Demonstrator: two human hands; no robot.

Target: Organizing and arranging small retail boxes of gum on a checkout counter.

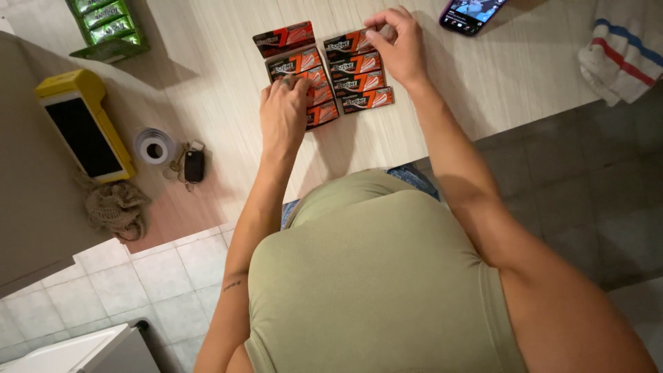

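Orange-and-black flat packets lie in two columns at the upper middle of the frame on a pale wooden counter: four visible on the right, about five on the left. Fingers of the right hand pinch the top right packet's end. Curled, the left hand presses on the left column, grip hidden. Green packets sit upper left.

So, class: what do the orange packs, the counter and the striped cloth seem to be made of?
Orange packs: probably printed card, glossy, with flat faces and sharp edges.
Counter: pale wood-look surface, likely laminate, with fine straight grain lines.
Striped cloth: soft woven fabric, matt and rumpled.
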